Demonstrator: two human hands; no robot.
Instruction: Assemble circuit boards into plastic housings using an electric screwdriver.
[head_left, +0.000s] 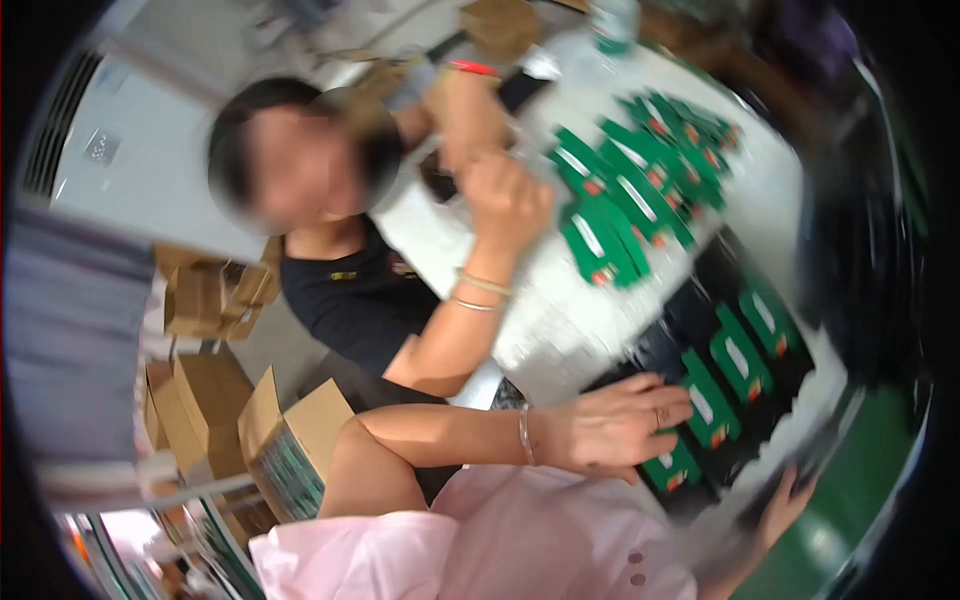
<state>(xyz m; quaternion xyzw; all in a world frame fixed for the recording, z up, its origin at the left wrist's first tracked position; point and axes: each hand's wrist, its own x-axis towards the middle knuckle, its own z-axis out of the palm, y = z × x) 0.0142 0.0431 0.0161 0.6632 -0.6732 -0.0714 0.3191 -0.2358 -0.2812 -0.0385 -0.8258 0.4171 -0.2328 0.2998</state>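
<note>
My left hand (615, 425), with a bracelet at the wrist and a ring, lies palm down with its fingers stretched and slightly apart. Beneath it is a flat green packet (672, 466) with a white label, partly hidden. Its fingertips reach the edge of another green packet (708, 412). These lie in a row with more green packets (741, 366) on black wrapping or bags (700, 285). My right hand (785, 512) is at the table's lower right edge beside dark material. It is smeared, so its grip does not show.
Across the table (540, 330), a person in a black shirt (350, 300) holds their hands (505, 200) together. A spread of green packets (630, 190) lies at the far side, near a bottle (614, 25). Open cardboard boxes (215, 405) stand on the left.
</note>
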